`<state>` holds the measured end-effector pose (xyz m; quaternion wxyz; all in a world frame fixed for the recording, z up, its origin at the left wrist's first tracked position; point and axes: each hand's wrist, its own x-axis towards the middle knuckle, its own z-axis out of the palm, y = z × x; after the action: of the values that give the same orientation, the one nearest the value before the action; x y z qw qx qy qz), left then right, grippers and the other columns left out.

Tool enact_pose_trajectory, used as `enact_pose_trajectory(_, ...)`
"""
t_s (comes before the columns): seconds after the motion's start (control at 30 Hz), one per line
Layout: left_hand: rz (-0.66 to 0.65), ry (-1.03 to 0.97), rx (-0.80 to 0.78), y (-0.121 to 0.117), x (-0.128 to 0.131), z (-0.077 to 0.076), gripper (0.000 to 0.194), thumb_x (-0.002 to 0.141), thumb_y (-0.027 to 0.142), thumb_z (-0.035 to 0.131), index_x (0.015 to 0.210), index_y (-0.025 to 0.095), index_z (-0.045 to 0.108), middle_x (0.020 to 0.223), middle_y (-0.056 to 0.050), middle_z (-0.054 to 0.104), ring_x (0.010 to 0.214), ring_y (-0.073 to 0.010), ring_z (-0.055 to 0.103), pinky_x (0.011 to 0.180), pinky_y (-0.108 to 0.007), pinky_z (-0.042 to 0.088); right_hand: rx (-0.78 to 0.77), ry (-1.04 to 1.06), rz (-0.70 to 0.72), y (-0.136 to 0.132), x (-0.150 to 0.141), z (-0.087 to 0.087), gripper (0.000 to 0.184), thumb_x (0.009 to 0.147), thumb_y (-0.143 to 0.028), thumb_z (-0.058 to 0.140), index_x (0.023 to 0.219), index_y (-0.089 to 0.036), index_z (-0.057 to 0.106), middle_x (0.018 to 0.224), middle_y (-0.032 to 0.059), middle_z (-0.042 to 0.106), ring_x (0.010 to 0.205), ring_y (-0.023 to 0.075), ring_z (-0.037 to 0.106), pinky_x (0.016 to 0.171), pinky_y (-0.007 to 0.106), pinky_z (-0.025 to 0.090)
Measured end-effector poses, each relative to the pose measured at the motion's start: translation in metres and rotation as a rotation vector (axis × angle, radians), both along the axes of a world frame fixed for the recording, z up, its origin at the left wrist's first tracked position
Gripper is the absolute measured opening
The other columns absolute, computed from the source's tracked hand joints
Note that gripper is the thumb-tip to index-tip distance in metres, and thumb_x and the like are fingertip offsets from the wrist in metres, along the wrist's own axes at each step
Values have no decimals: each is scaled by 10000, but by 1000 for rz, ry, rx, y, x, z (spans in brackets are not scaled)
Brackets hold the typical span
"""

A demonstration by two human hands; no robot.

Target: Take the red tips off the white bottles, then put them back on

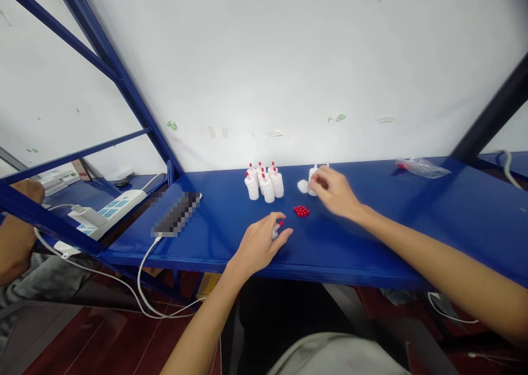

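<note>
My left hand is above the front part of the blue table, fingers curled round a small white squeeze bottle with a red cap; most of this bottle is hidden. Farther right, my right hand has its fingertips together against a white bottle with an uncapped nozzle. Another nozzle shows behind that hand, and a white bottle lies on its side just left of it. Between my hands sits a small pile of red caps. Several red-capped white bottles stand grouped at the back.
A dark device, partly pixelated, lies on the left of the blue table with a white cable. A clear plastic bag rests at the back right. Blue frame posts rise at both sides. Beyond the left post are a power strip and another person's arm.
</note>
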<state>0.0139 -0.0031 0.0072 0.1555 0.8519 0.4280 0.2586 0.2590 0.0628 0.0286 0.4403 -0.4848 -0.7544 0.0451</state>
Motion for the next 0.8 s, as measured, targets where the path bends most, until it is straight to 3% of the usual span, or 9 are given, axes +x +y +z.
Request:
enact_pose_trajectory(0.07, 5, 48, 31, 0, 0, 1, 273, 1006, 445, 393, 1056, 227, 551, 925, -12, 644, 824, -177, 612, 761, -291, 435, 34, -36, -193, 13, 13, 1, 173, 838, -318, 501, 728, -190, 539, 802, 56, 610, 681, 170, 517, 655, 297, 367)
enact_pose_trajectory(0.17, 8, 66, 31, 0, 1, 2, 269, 1020, 393, 341, 921, 215, 517, 847, -1, 615, 731, -158, 567, 697, -276, 407, -87, -114, -347, 26, 24, -1, 170, 813, -342, 520, 741, -201, 582, 749, 46, 643, 670, 187, 545, 618, 295, 348)
enact_pose_trajectory(0.3, 22, 21, 2, 0, 0, 2, 176, 1013, 299, 325, 931, 218, 458, 764, 15, 555, 654, -150, 506, 628, -267, 360, -249, -219, -373, 29, 25, -5, 242, 860, -417, 492, 840, -220, 630, 733, 36, 675, 664, 204, 578, 575, 290, 314)
enact_pose_trajectory(0.4, 14, -28, -5, 0, 1, 0, 142, 1011, 289, 344, 957, 217, 453, 798, 8, 556, 689, -153, 509, 641, -270, 357, -235, -208, -365, 25, 22, -3, 275, 895, -439, 469, 903, -218, 632, 715, 31, 670, 635, 197, 574, 574, 288, 308)
enact_pose_trajectory(0.47, -12, -48, 6, 2, 2, -1, 128, 1005, 310, 392, 976, 215, 473, 875, -5, 581, 764, -159, 531, 701, -277, 378, -181, -186, -251, 17, 19, -1, 255, 916, -401, 458, 909, -207, 624, 681, 19, 646, 603, 177, 555, 589, 285, 326)
enact_pose_trajectory(0.57, -35, -55, 20, 4, 1, -5, 140, 986, 345, 471, 1031, 216, 501, 965, -18, 597, 865, -173, 545, 787, -295, 390, -138, -243, 133, -3, 4, 1, 256, 944, -401, 461, 947, -192, 607, 675, 3, 615, 596, 153, 537, 616, 273, 362)
enact_pose_trajectory(0.67, -69, -43, 21, 5, -1, -8, 151, 986, 351, 476, 1027, 209, 508, 962, -20, 596, 882, -176, 541, 788, -294, 395, -138, -391, 460, -25, -19, -1, 283, 948, -449, 496, 1019, -187, 577, 794, 17, 624, 656, 148, 542, 629, 263, 375)
enact_pose_trajectory(0.8, -128, -18, 38, 5, -2, -7, 154, 991, 303, 446, 880, 199, 467, 869, -6, 564, 802, -157, 511, 714, -274, 389, -75, -514, 559, -41, -40, -8, 298, 1026, -363, 337, 901, -183, 538, 821, 30, 604, 640, 140, 485, 631, 274, 349)
